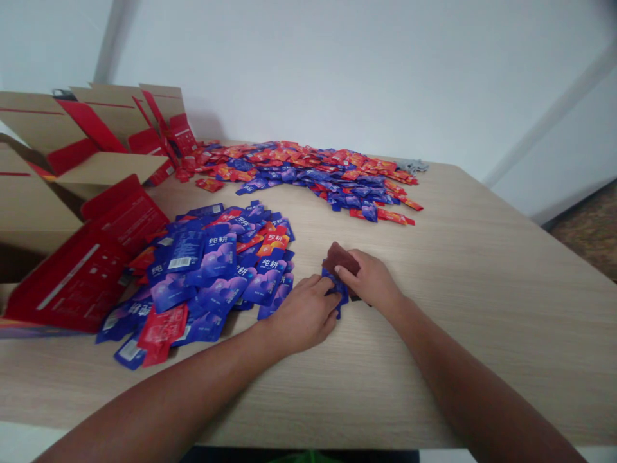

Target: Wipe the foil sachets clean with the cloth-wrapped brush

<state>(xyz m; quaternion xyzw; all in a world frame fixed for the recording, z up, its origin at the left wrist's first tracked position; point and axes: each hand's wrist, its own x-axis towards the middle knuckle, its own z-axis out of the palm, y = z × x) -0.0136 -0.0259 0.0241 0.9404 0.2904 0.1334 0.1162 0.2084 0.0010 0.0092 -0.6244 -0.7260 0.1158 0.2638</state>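
Note:
My right hand (pixel 373 281) is closed round a dark brown cloth (pixel 338 255), with the thumb lying on top of it. Under the cloth's near side, a blue sachet (pixel 343 290) shows on the table. My left hand (pixel 308 313) has its fingers curled over this sachet at its left edge, so much of the sachet is hidden. Left of my hands lies a heap of mostly blue and purple sachets (pixel 219 257). A red sachet (pixel 164 328) lies on the near side of that heap.
Open red cardboard boxes (pixel 91 263) with brown insides stand along the left, touching the heap. A long pile of red and blue sachets (pixel 308 168) stretches across the back of the wooden table (pixel 482 257), near the wall. Grey scraps (pixel 413 166) lie at its right end.

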